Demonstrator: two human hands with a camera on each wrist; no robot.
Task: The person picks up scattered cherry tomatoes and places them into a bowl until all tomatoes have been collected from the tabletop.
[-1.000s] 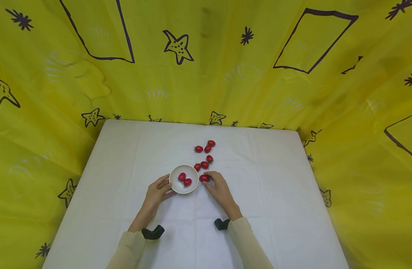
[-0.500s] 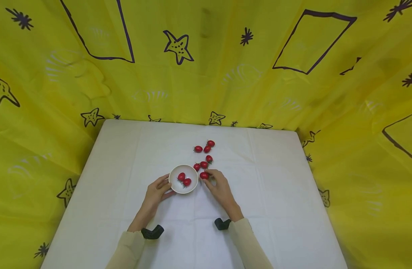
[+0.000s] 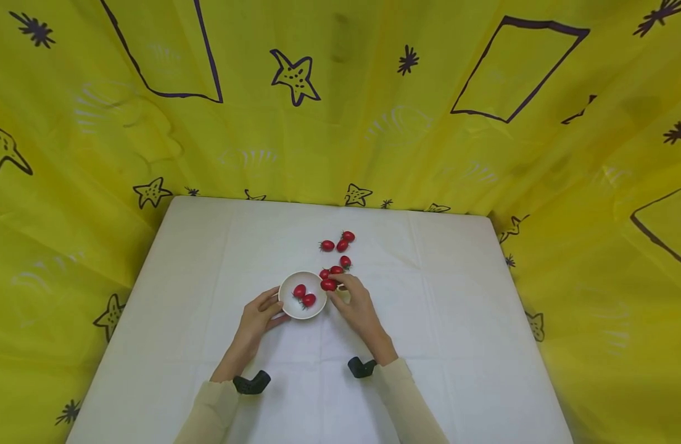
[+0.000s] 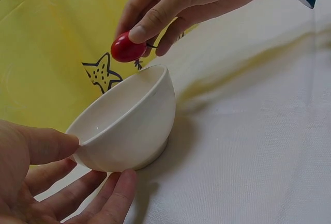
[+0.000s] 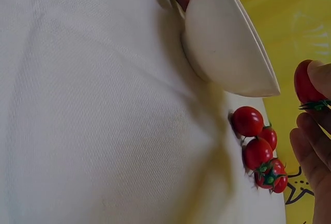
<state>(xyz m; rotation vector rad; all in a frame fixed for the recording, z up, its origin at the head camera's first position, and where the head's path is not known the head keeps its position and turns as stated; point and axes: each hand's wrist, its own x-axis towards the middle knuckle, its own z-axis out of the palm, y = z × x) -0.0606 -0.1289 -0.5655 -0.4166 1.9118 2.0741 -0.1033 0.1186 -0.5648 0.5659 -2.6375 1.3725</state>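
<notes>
My left hand grips the side of a white bowl, thumb on the rim and fingers low on its outer wall. Two cherry tomatoes lie inside the bowl, as the head view shows. Between thumb and fingers my right hand pinches another red cherry tomato, its green stalk facing back toward the hand. In the left wrist view this tomato hangs just above the bowl's far rim. The right wrist view has the held tomato at its right edge, partly cut off.
Several loose cherry tomatoes lie on the white tablecloth beyond the bowl and right hand. A yellow curtain with drawn starfish encloses the table's back and sides. Dark wrist cameras sit at both cuffs.
My right hand has lifted the cherry tomato off the table and carried it left to the bowl's right rim. The left hand and bowl have stayed in place.
</notes>
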